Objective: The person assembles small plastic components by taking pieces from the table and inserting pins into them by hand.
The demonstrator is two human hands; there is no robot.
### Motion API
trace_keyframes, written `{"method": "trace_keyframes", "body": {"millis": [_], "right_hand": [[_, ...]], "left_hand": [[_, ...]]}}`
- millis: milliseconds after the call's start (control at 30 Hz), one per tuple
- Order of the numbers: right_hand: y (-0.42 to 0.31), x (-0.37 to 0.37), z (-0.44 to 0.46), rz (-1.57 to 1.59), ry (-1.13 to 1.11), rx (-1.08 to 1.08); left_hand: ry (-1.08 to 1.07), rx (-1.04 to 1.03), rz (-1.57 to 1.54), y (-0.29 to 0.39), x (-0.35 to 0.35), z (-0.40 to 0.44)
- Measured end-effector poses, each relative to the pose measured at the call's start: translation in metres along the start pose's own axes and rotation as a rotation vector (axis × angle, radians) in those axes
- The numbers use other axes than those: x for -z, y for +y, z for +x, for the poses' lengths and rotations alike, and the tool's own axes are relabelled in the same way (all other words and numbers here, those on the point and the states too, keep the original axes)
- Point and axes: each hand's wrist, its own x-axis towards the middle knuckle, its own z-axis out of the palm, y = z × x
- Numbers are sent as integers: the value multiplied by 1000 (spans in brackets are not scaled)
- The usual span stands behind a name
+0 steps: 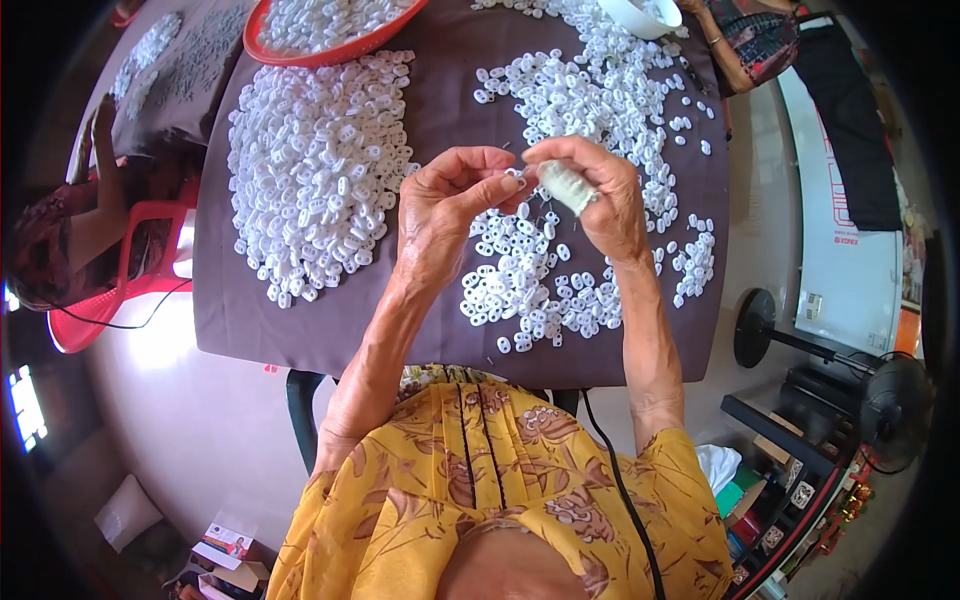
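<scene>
My left hand (448,200) is closed, with thumb and fingers pinching a small white oval piece with holes (514,174). Close beside it, my right hand (612,195) is closed too, its fingertips almost meeting those of the left. A cream-coloured wrap (567,187) covers one of its digits, probably the thumb. Whatever the right fingertips pinch is too small to make out. Below both hands lies a loose heap of the same white oval pieces (515,270). A larger, denser pile (310,170) spreads to the left of my left hand.
A red basin (350,53) full of white pieces and a white bowl (640,18) stand at the table's far side. More pieces (590,100) are scattered beyond my hands. People sit at left (70,230) and far right (745,50). A black fan (895,410) stands at right.
</scene>
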Motion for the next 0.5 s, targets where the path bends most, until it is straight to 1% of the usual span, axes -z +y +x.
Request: {"method": "trace_keyframes", "body": {"millis": [33,133,267,333,367,400,467,500], "right_hand": [[-1,0,0,58,25,4],[6,3,0,83,7,34],[11,13,-3,16,-5,-1],[23,25,-7,-126,83,-64],[27,31,-11,-166,113,-165],[35,36,-16,-170,115,-168],[56,41,-28,-462,130,-264],[62,41,-36,-549,99,-234]], "left_hand": [[4,7,-11,1,0,0],[27,16,4,1,1,0],[39,18,18,-2,5,2],[38,62,-14,0,7,3],[26,82,-24,0,9,4],[23,85,-28,0,11,5],[-5,125,-126,0,15,6],[-17,127,-151,-3,18,7]]}}
